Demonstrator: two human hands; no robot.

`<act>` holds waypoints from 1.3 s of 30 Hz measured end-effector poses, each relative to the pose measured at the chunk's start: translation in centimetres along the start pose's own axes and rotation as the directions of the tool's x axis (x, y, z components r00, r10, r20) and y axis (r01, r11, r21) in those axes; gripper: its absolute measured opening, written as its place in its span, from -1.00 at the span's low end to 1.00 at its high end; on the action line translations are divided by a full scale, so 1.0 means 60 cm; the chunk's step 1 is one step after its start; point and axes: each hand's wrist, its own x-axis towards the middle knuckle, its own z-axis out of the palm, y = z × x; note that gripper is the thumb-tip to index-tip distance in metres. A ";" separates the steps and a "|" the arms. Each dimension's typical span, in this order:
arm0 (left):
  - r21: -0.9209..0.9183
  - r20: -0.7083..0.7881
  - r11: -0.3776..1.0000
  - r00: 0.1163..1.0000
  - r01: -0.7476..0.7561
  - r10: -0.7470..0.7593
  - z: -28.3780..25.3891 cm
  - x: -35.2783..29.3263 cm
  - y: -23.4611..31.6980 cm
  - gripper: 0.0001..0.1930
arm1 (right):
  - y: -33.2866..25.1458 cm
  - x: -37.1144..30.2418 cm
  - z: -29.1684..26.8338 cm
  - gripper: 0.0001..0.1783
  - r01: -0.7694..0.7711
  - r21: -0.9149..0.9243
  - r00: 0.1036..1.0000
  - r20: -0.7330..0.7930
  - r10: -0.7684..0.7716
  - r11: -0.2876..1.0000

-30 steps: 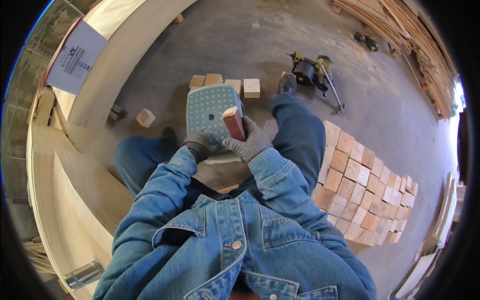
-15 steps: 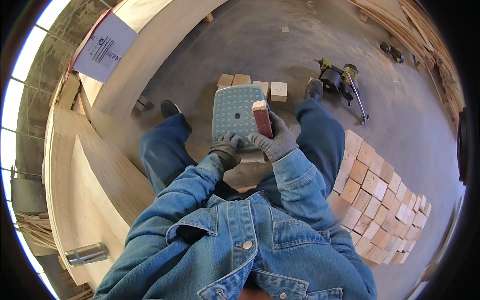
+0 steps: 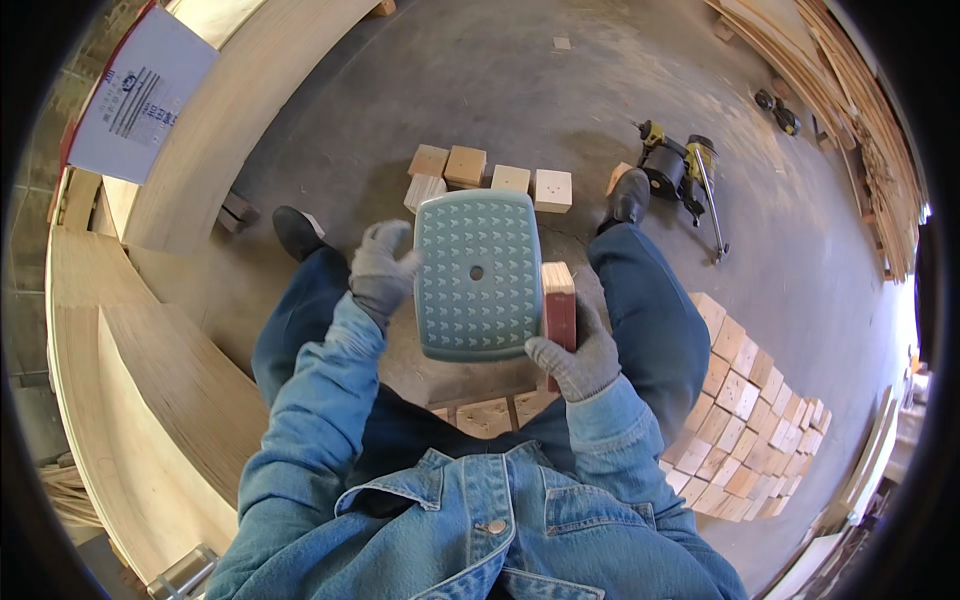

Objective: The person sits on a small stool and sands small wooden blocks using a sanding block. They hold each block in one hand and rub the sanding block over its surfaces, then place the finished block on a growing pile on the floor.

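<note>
A teal plastic stool point(image 3: 477, 240) with a bumpy top and a small centre hole stands between my legs. At its right edge, my right hand point(image 3: 582, 358), in a grey glove, grips a wooden block point(image 3: 560, 320) with a reddish-brown side and a pale end. The block stands roughly upright, and the hand covers part of it. My left hand point(image 3: 382, 268), gloved too, is raised by the stool's left edge with its fingers apart and nothing in them. Just beyond the stool, several pale wooden blocks point(image 3: 467, 166) sit on the floor.
A black and yellow nail gun point(image 3: 672, 170) lies by my right foot. Several wood blocks point(image 3: 745, 400) are stacked at the right. Long boards point(image 3: 190, 350) line the left, with a white box point(image 3: 140, 95) above them. More wood pieces point(image 3: 487, 417) lie between my thighs.
My left hand has left the stool's near edge and moved up and left. My right hand has brought the block from over the stool's top to its right edge. The view has shifted slightly.
</note>
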 end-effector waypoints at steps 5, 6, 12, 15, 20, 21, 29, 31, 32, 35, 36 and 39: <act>0.013 0.041 0.965 0.964 0.263 -0.263 0.004 0.137 -0.110 -0.22 | -0.003 0.023 0.026 0.13 -0.155 0.065 0.988 0.030 0.153 0.986; 0.068 0.056 0.956 0.956 0.284 -0.288 0.016 0.156 -0.137 -0.17 | -0.004 0.028 0.030 0.14 -0.180 0.078 0.983 0.037 0.177 0.981; 0.264 0.210 0.893 0.882 0.366 -0.423 0.115 0.219 -0.222 0.12 | -0.022 0.057 0.027 0.04 -0.395 0.136 0.917 -0.008 0.400 0.909; 0.290 0.272 0.876 0.844 0.386 -0.462 0.180 0.250 -0.238 0.27 | -0.010 0.068 0.016 0.04 -0.449 0.061 0.890 -0.062 0.453 0.891; 0.247 0.345 0.848 0.775 0.469 -0.529 0.247 0.288 -0.241 0.35 | -0.008 0.094 0.013 0.17 -0.640 0.041 0.764 -0.071 0.642 0.767; 0.261 0.360 0.846 0.766 0.465 -0.532 0.259 0.297 -0.244 0.35 | 0.003 0.096 0.015 0.19 -0.599 0.082 0.794 -0.074 0.604 0.797; 0.209 0.307 0.860 0.804 0.466 -0.510 0.262 0.271 -0.274 0.15 | 0.005 0.081 0.010 0.08 -0.574 0.158 0.807 -0.059 0.588 0.804; 0.243 0.338 0.840 0.769 0.485 -0.542 0.217 0.268 -0.260 0.07 | -0.002 0.069 0.014 0.02 -0.514 0.187 0.843 -0.074 0.533 0.837; 0.225 0.302 0.841 0.786 0.492 -0.540 0.184 0.256 -0.262 0.06 | -0.006 0.063 0.016 0.01 -0.492 0.193 0.859 -0.050 0.510 0.849; 0.125 0.165 0.868 0.853 0.480 -0.496 0.102 0.200 -0.283 -0.10 | 0.007 0.036 0.012 -0.05 -0.384 0.160 0.921 0.004 0.389 0.909; 0.032 0.152 0.882 0.870 0.470 -0.469 0.069 0.195 -0.268 -0.15 | 0.013 0.032 0.014 -0.07 -0.339 0.183 0.939 0.004 0.344 0.923; -0.207 0.077 0.895 0.919 0.394 -0.387 -0.017 0.147 -0.219 -0.41 | 0.022 0.022 0.015 -0.11 -0.235 0.170 0.971 -0.010 0.240 0.957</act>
